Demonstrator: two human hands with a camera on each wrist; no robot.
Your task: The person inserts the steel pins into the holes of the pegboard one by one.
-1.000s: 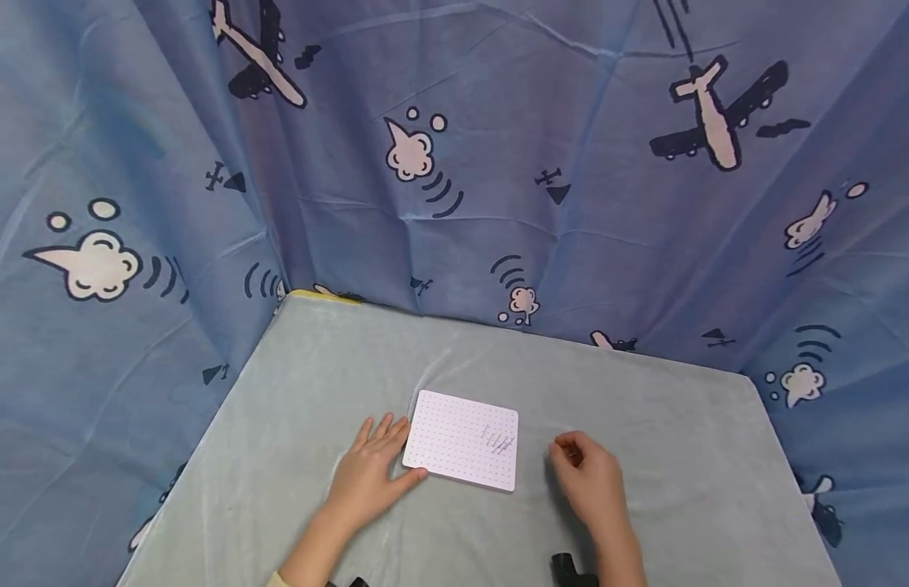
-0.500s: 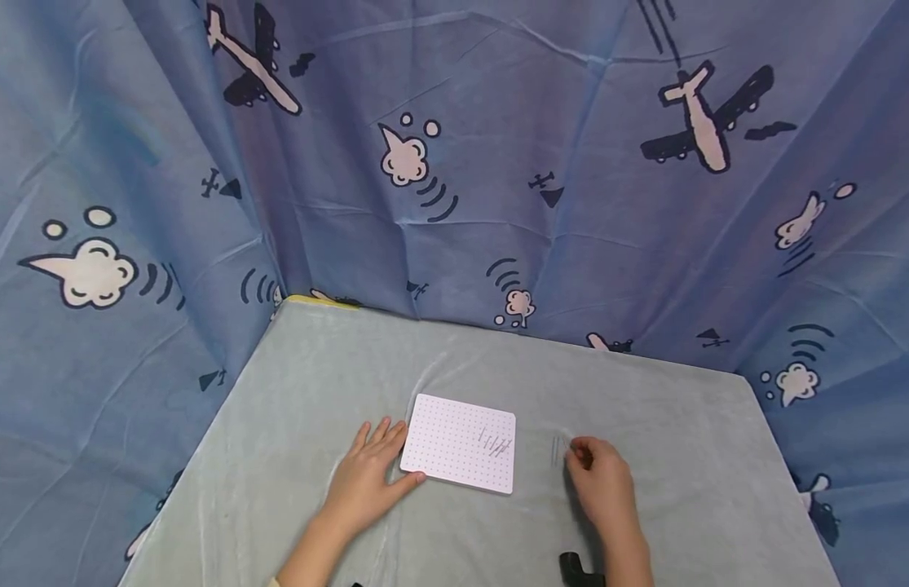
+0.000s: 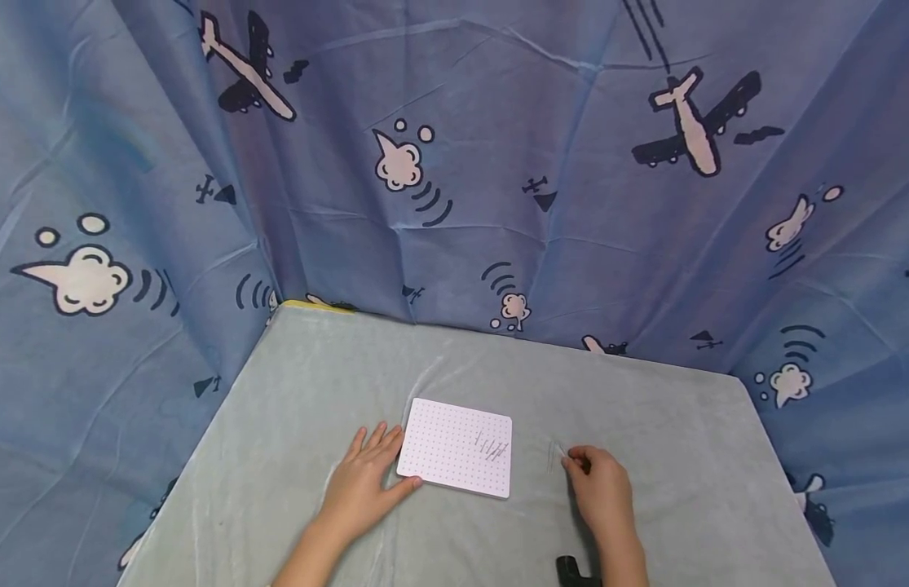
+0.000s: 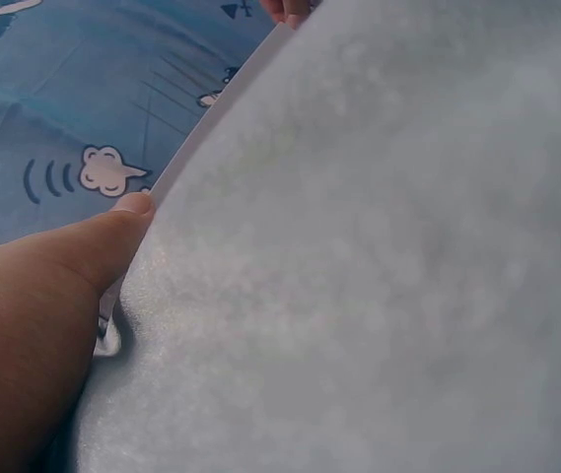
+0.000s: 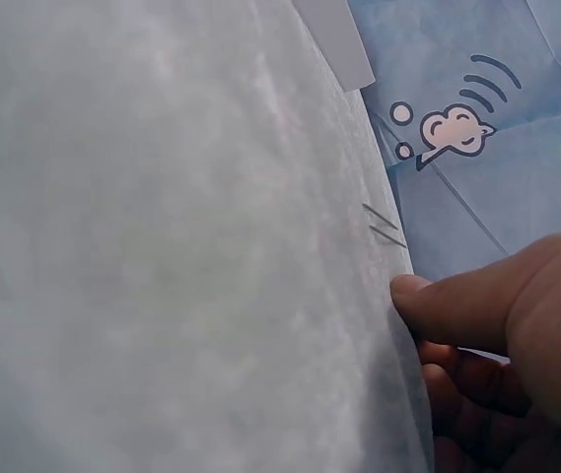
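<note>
A white dotted pad (image 3: 454, 456) with rounded corners lies mid-table, and several thin dark sticks (image 3: 491, 447) rest on its right part. My left hand (image 3: 362, 485) lies spread at the pad's left side, fingertips by its left edge and thumb at its near corner. In the left wrist view the thumb (image 4: 112, 236) touches the pad's edge. Right of the pad, two thin grey sticks (image 5: 384, 227) lie side by side on the cloth. Beside them my right hand (image 3: 599, 489) has curled fingers, thumb against forefinger, pinching what looks like another such stick at the fingertips.
A pale grey-green cloth (image 3: 337, 367) covers the table. Blue curtains (image 3: 454, 204) printed with planes and clouds hang behind it and at both sides. A yellow strip (image 3: 318, 306) shows at the far left corner. A black device (image 3: 575, 572) sits at my right wrist.
My right hand moves right, uncovering two sticks on the cloth, then settles beside them with a thin line at its fingertips. My left hand and the pad keep their places; the view shifts slightly.
</note>
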